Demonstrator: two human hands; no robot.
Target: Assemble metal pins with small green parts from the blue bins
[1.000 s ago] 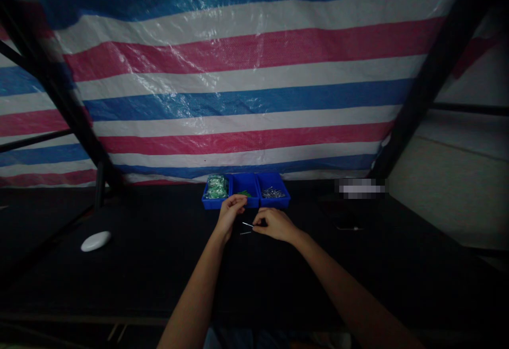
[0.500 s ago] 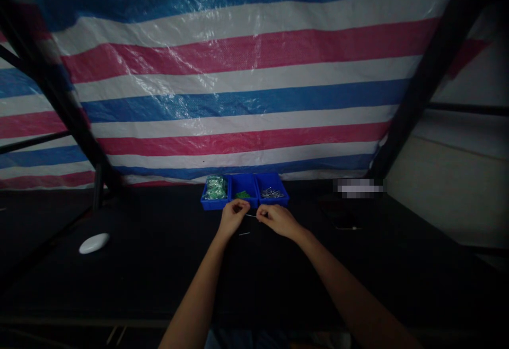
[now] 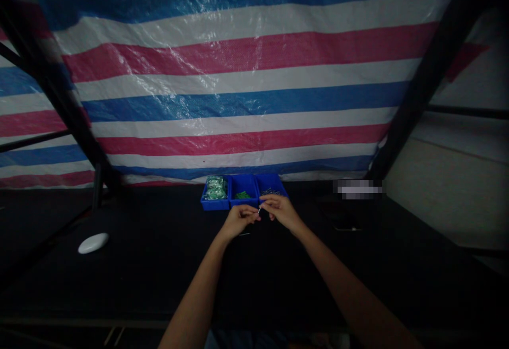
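Mid-frame, the left hand (image 3: pixel 237 221) and right hand (image 3: pixel 281 213) partly hide a thin pale rod (image 3: pixel 260 209), too small to identify, and the right one also covers some of the rightmost blue bin (image 3: pixel 269 180). Pixelation at centre right masks a pale item (image 3: pixel 359 190). The bottom edge cuts off both forearms (image 3: pixel 193 298).

PIN (image 3: pixel 260 210) | slim, pale, straight | steeply tilted, upper end leaning right | lower end at left hand (image 3: pixel 237 220) fingertips, upper end at right hand (image 3: pixel 282 212) fingertips

White oval object (image 3: pixel 93 243) at left, striped sheet (image 3: pixel 246 94) (blue, white, red) behind
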